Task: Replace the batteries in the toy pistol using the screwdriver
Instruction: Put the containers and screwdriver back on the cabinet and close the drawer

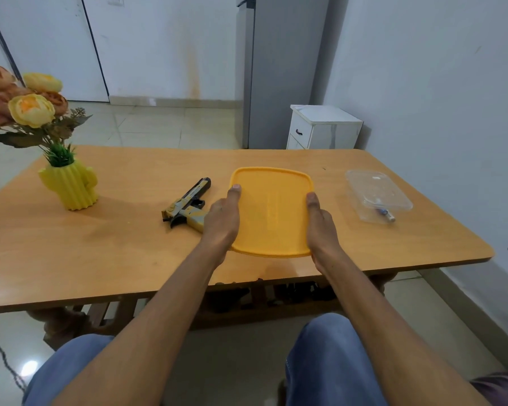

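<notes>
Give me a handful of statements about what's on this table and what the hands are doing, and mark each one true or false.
1. Both hands grip the yellow lid, the left hand at its left edge and the right hand at its right edge. True.
2. The toy pistol stands inside the clear container. False: it lies flat on the table, left of the lid.
3. The clear container lies right of the lid, with small items inside. True.
4. The yellow vase has tipped over. False: it stands upright holding flowers.
5. One hand holds a screwdriver. False: neither does.
</notes>
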